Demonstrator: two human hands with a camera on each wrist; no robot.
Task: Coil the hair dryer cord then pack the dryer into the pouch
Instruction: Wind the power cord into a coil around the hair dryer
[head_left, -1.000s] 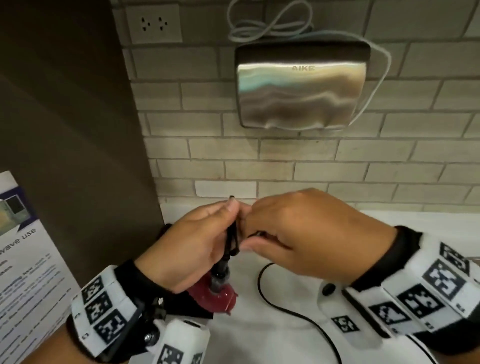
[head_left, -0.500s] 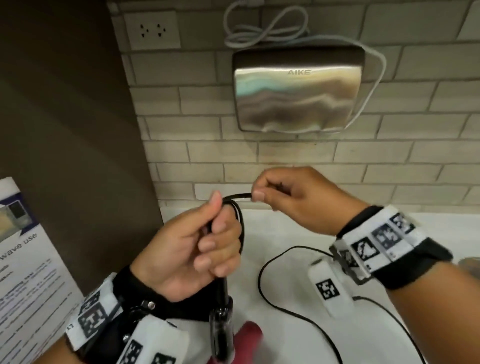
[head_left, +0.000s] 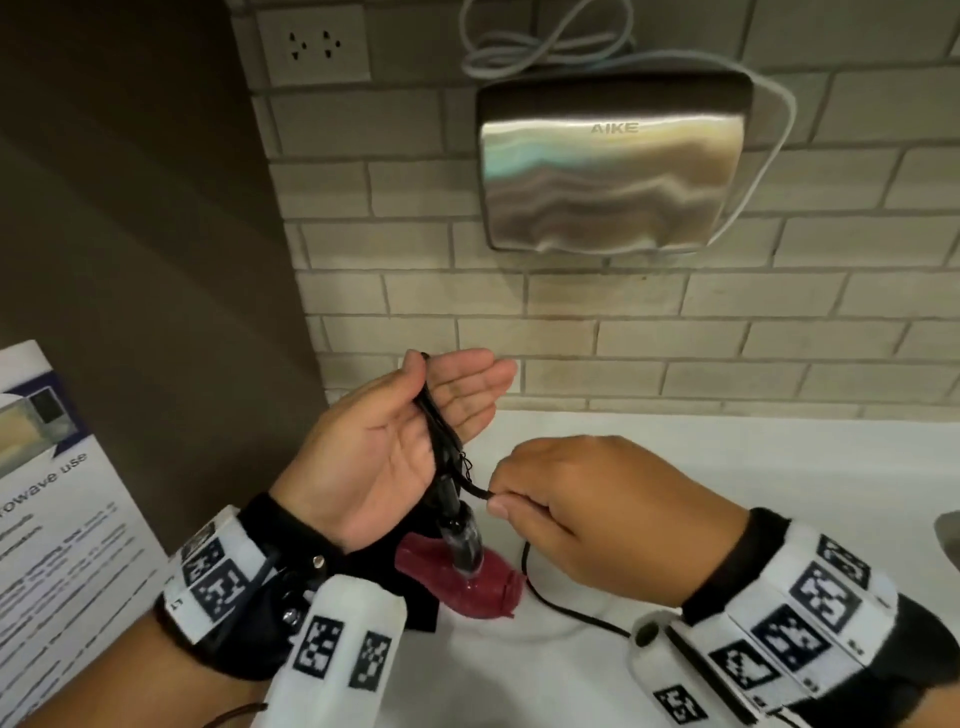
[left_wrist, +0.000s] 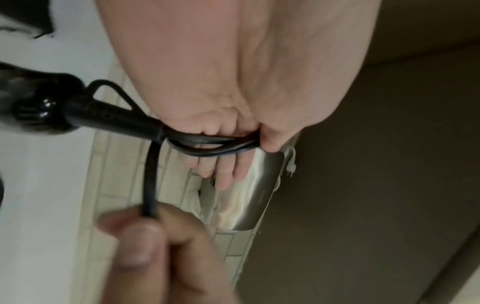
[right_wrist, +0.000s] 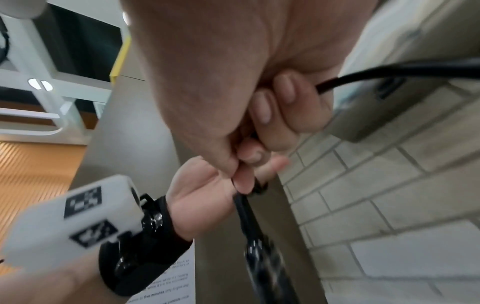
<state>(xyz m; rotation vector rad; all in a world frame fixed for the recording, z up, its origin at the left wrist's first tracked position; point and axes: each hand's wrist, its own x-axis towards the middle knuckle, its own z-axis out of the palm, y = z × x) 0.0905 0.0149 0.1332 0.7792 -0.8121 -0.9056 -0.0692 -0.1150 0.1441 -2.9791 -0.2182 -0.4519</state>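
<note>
The hair dryer (head_left: 467, 584) has a dark red body and a black handle (head_left: 460, 530), and hangs low over the white counter (head_left: 727, 493). Its black cord (head_left: 441, 436) lies in loops across my left hand (head_left: 457, 379), which is palm up with straight fingers. The left thumb (left_wrist: 270, 142) pinches the cord loops (left_wrist: 207, 144) against the fingers. My right hand (head_left: 498, 501) pinches the cord just right of the handle. The rest of the cord (head_left: 571, 608) trails over the counter. A black fabric piece (head_left: 415, 597), perhaps the pouch, lies under the dryer.
A steel hand dryer (head_left: 613, 161) with a grey cable hangs on the brick wall above. A wall socket (head_left: 311, 47) is at top left. A printed notice (head_left: 52, 519) stands left, beside a dark panel.
My left hand went from a fist round the cord to straight fingers. My right hand came down from above the left hand to beside the dryer handle, bringing the cord with it.
</note>
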